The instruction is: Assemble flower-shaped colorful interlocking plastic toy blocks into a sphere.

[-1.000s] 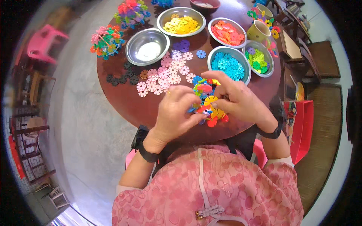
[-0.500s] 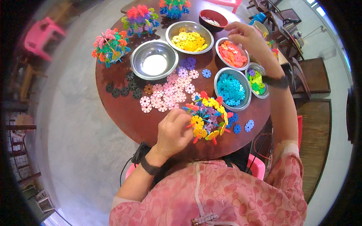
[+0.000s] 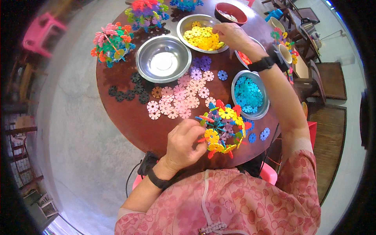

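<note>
My left hand (image 3: 184,141) grips the left side of a ball-shaped build of interlocking flower discs (image 3: 225,129), yellow and red outside with purple and blue inside. The build is held over the table's near edge. Across the table, my right hand (image 3: 235,36) reaches over the right rim of a steel bowl (image 3: 181,29) of yellow discs (image 3: 201,38). Its fingers are drawn together at the discs; whether a piece is between them is hidden. Below that forearm, a bowl of orange-red discs (image 3: 244,58) is partly covered. A bowl of teal discs (image 3: 247,94) stands nearer.
On the round brown table (image 3: 125,117) lie loose pink discs (image 3: 178,96), black discs (image 3: 137,88) and blue discs (image 3: 265,133). An empty steel bowl (image 3: 145,58), a red bowl (image 3: 231,11) and finished disc balls (image 3: 113,45) stand farther off. A pink stool (image 3: 39,35) is at left.
My right hand has moved left, from above the orange-red discs to the yellow bowl. My left hand still holds the build, which has turned slightly. The view has shifted a little.
</note>
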Available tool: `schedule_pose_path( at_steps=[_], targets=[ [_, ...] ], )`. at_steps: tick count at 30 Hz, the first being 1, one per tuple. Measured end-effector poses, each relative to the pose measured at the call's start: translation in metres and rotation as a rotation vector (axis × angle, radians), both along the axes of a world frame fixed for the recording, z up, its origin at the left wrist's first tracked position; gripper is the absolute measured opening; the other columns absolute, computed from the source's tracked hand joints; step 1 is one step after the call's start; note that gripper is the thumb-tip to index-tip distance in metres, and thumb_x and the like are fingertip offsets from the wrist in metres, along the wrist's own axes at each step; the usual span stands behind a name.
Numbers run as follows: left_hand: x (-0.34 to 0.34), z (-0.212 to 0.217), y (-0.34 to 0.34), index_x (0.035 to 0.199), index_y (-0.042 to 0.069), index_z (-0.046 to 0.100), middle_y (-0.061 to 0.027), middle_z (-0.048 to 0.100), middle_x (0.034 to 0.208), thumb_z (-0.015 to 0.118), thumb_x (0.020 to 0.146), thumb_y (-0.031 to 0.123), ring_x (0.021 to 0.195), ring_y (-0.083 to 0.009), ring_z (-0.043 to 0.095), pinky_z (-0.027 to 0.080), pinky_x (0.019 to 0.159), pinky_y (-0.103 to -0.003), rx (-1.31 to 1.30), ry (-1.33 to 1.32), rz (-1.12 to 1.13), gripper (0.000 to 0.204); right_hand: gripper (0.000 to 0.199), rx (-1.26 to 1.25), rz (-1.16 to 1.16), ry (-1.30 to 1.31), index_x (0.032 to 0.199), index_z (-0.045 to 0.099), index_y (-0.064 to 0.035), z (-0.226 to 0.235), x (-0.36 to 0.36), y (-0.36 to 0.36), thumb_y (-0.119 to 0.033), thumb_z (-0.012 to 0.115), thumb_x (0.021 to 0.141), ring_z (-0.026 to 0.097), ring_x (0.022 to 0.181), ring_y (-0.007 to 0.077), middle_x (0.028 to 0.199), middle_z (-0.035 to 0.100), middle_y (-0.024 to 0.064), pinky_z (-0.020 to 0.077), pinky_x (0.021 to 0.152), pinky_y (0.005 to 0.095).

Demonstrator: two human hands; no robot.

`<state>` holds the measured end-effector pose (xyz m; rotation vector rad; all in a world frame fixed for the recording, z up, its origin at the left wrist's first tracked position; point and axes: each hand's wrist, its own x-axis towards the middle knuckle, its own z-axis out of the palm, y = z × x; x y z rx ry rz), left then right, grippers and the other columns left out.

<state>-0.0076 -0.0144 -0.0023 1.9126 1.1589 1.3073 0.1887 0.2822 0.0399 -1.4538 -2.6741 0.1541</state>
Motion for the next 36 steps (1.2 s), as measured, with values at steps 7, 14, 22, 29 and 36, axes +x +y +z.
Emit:
schedule_pose_path(
  at_steps=[7, 14, 22, 29, 36],
  targets=[
    [0.000, -0.002, 0.001, 0.091, 0.004, 0.059, -0.0124, 0.059, 0.090, 0.069, 0.066, 0.000, 0.074, -0.0289, 0.061, 0.051, 0.062, -0.035, 0.025, 0.019, 0.011, 0.028, 0.018, 0.202, 0.000, -0.166, 0.099, 0.065, -0.0040, -0.037, -0.013, 0.006, -0.007, 0.052, 0.085, 0.064, 0.104, 0.0345, 0.106, 0.068, 0.0174, 0.0515, 0.088, 0.0453],
    [0.000, -0.001, 0.001, 0.091, 0.005, 0.059, -0.0119, 0.059, 0.090, 0.069, 0.067, 0.003, 0.075, -0.0299, 0.061, 0.051, 0.064, -0.037, 0.021, 0.022, 0.030, 0.026, 0.018, 0.559, 0.226, -0.021, 0.096, 0.067, -0.0073, -0.047, 0.003, 0.012, -0.016, 0.058, 0.083, 0.066, 0.079, 0.0277, 0.083, 0.067, 0.0127, 0.0524, 0.069, 0.0398],
    [0.001, -0.001, -0.002, 0.091, 0.006, 0.060, -0.0110, 0.059, 0.088, 0.071, 0.067, 0.008, 0.078, -0.0313, 0.061, 0.051, 0.067, -0.040, 0.086, 0.066, 0.027, 0.026, 0.030, 0.056, 0.031, 0.398, 0.101, 0.066, -0.0053, 0.030, 0.023, -0.066, -0.013, 0.069, 0.073, 0.068, 0.073, 0.0285, 0.081, 0.067, 0.0196, 0.0538, 0.067, 0.0429],
    [-0.005, 0.002, -0.006, 0.097, 0.002, 0.063, -0.0109, 0.060, 0.090, 0.061, 0.080, 0.005, 0.077, -0.0227, 0.061, 0.049, 0.066, -0.031, 0.080, 0.065, 0.002, 0.017, 0.027, -0.259, -0.045, 0.608, 0.103, 0.065, 0.0038, 0.061, 0.038, -0.192, -0.013, 0.064, 0.081, 0.065, 0.077, 0.0154, 0.083, 0.068, 0.0095, 0.0512, 0.071, 0.0296],
    [0.001, 0.009, 0.008, 0.113, 0.003, 0.064, -0.0079, 0.063, 0.101, 0.057, 0.086, -0.003, 0.082, -0.0155, 0.062, 0.050, 0.073, -0.028, 0.030, -0.136, 0.228, 0.028, 0.017, -0.477, -0.195, 0.998, 0.101, 0.065, 0.0023, 0.062, 0.043, -0.254, -0.004, 0.063, 0.085, 0.061, 0.076, 0.0059, 0.082, 0.067, 0.0029, 0.0500, 0.070, 0.0228]
  ],
)
